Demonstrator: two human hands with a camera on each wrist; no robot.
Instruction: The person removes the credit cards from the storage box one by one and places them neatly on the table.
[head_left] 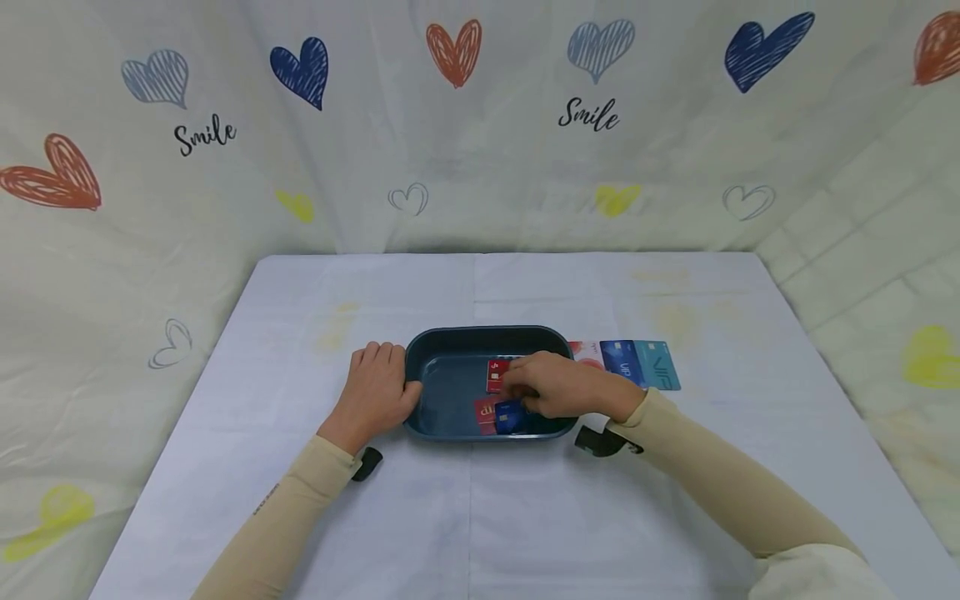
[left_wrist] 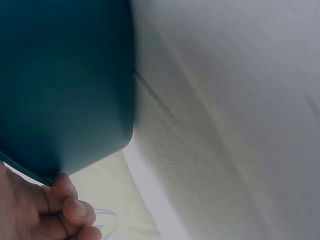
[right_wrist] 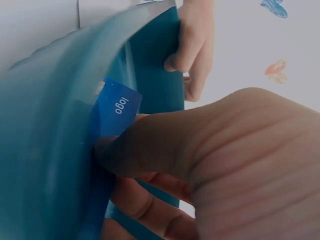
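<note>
A dark teal rectangular tub (head_left: 450,433) with rounded corners stands on the table. My left hand (head_left: 381,385) grips its left rim, thumb on the inner side; in the left wrist view, curled fingers (left_wrist: 75,210) show at the rim. Inside the tub, my right hand (head_left: 551,385) pinches a blue card (head_left: 509,418), which is marked "logo" in the right wrist view. A bright red card (head_left: 494,377) lies just left of the right fingers. Partly under the blue card is a darker red card (head_left: 484,415).
Right of the tub lies a row of cards: a white and red card (head_left: 588,353), a blue VIP card (head_left: 622,358) and a teal VIP card (head_left: 660,364). The right forearm passes in front of them. A white cloth covers the table (head_left: 375,292); a heart-printed curtain (head_left: 510,150) hangs behind.
</note>
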